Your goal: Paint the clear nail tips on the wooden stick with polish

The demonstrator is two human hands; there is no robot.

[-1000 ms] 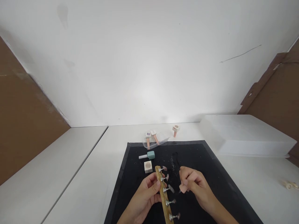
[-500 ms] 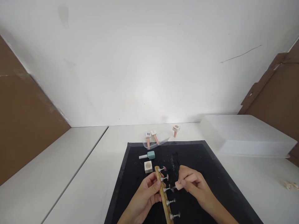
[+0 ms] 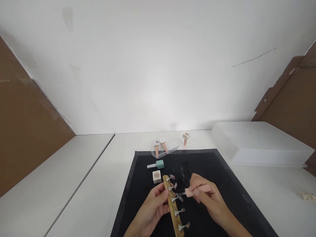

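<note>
My left hand (image 3: 155,209) is closed around a narrow wooden nail display stand (image 3: 174,210), tilted above the black mat. Several small metal posts stick out from its right side, each carrying a nail tip (image 3: 172,177). Between the fingers of my right hand (image 3: 207,200) is the pink cap of a nail polish brush (image 3: 190,192). The bristle end points left, at the nail tip on the middle post; I cannot tell whether they touch. Just beyond my left hand sits a square white bottle (image 3: 156,176), and behind it lies a green bottle with a white cap (image 3: 159,164).
A black mat (image 3: 202,161) covers the work area. Behind it, two white bottles with pink caps (image 3: 156,151) lie in a clear tray (image 3: 174,148), and another pink-capped bottle (image 3: 186,135) stands apart. A translucent white box (image 3: 261,141) is at the right, near small beige rings (image 3: 306,196).
The wooden stand has turned slightly, so its nail tips face a little more upward. My right hand's brush has tilted flatter, and more of its stem shows by the middle nail tip.
</note>
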